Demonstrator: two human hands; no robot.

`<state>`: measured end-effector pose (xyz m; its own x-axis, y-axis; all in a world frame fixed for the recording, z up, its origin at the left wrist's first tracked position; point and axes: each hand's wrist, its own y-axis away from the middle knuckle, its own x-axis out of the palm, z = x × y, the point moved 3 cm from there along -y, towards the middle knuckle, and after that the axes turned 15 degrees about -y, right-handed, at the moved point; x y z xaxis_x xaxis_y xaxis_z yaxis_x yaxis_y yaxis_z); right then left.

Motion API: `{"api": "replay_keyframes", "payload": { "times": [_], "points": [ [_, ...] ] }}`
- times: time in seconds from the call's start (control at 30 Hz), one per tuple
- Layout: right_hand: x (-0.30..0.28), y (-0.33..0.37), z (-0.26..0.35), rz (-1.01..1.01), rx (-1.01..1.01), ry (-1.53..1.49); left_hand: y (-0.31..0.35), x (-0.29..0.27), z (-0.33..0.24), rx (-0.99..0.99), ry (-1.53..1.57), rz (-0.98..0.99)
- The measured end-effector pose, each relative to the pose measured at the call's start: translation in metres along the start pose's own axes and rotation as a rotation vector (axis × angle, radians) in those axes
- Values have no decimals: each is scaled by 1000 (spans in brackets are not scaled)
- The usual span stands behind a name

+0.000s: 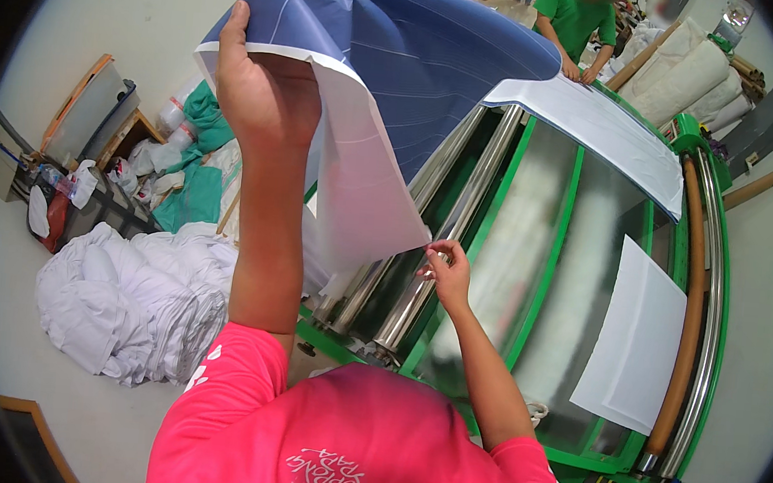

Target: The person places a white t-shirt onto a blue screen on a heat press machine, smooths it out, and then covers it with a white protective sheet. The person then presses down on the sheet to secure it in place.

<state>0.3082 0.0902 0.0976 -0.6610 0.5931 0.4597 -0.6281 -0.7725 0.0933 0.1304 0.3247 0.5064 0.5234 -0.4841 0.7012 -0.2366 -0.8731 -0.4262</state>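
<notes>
A large blue sheet [419,53] with thin white lines and a white edge arches over the rollers. My left hand [266,96], raised at the upper left, is closed on its near edge, the thumb on top and the other fingers hidden. From that hand a pale white sheet [355,175] hangs down in a fold; I cannot tell whether it is the blue sheet's underside or a separate layer. Lower and to the right, my right hand [448,272] pinches its bottom corner between thumb and fingertips, just above the steel rollers [450,237].
A green-framed roller machine [544,258] fills the right side, with a brown tube [690,311] along it. One white sheet [638,338] lies on the machine. Across it, a person in green [576,20] handles the far end. Piled white cloth [132,299] lies left.
</notes>
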Motion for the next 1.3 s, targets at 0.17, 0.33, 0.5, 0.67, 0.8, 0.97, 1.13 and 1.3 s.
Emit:
{"api": "replay_keyframes", "payload": {
  "times": [0.17,0.33,0.5,0.67,0.8,0.97,1.13,1.3],
  "points": [
    [8,11,30,127,77,70,-15,-9,-5,30,23,-61],
    [38,21,42,315,381,27,-25,-20,-8,20,62,81],
    [71,50,52,411,500,88,-30,-19,-9,33,-23,-92],
    [72,61,24,555,671,85,-45,-44,-12,0,11,46],
    [54,62,44,451,609,56,-52,-43,-12,31,-110,-87],
    [33,52,128,190,320,154,-103,-103,-30,-35,-137,-41],
    [1,62,214,-88,-177,213,-69,-58,-46,31,-269,-255],
    [-43,112,269,-290,-560,328,-16,-118,-76,400,-1029,-213]
  ]
}}
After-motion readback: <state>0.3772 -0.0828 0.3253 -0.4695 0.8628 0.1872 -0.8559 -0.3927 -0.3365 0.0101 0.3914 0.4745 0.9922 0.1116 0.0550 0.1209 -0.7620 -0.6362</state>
